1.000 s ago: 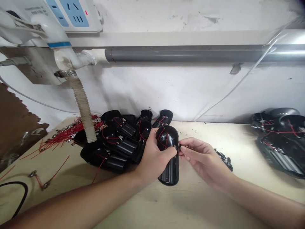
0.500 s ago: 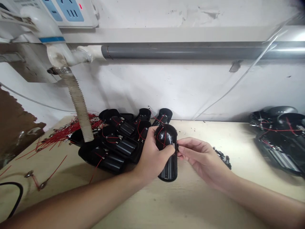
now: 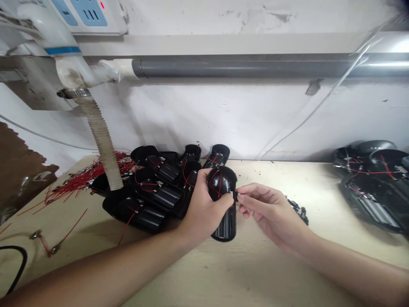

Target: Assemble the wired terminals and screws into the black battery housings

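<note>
Pale worktop (image 3: 262, 273): left hand (image 3: 203, 211) is gripping a black plastic shell (image 3: 223, 200), right hand (image 3: 271, 213) is pinching at its edge.

Pale wooden table (image 3: 287, 273) against scuffed white wall (image 3: 223, 115)

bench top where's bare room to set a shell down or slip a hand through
Free: the bench strip between the small black parts and the right-hand shell heap, and the near edge between the forearms. Crowded: the shell pile and red wires at the left, right up against the left hand gripping a black shell.
</note>
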`<state>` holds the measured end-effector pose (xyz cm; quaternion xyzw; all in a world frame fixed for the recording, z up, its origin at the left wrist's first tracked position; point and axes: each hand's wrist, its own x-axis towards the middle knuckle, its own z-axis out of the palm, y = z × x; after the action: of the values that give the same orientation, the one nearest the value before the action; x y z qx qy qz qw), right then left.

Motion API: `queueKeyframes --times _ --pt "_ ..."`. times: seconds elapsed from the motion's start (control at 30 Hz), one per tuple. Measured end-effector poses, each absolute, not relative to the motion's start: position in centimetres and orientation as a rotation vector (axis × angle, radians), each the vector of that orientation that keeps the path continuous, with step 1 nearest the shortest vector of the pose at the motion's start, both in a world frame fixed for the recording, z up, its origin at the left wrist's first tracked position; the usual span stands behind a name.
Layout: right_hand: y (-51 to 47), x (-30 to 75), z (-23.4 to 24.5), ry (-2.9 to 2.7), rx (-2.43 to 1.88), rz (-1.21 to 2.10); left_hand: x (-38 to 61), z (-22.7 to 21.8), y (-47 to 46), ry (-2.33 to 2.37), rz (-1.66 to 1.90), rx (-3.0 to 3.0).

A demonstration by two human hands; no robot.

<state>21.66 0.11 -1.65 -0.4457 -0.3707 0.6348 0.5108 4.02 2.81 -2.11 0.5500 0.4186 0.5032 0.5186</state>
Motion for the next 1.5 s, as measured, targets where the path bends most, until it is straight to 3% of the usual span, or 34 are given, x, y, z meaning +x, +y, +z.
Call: queueKeyframes --times 0.93,1.5 --pt "-0.41 21.89 -1.17 -1.117 -1.217 1.307 3.92 -2.36 2.54 1.06 1.193 1.549" --pt "-0.46 21.58 -1.29 -1.029 -1.225 1.34 4.01 -2.36 2.62 1.087 1.159 1.561"
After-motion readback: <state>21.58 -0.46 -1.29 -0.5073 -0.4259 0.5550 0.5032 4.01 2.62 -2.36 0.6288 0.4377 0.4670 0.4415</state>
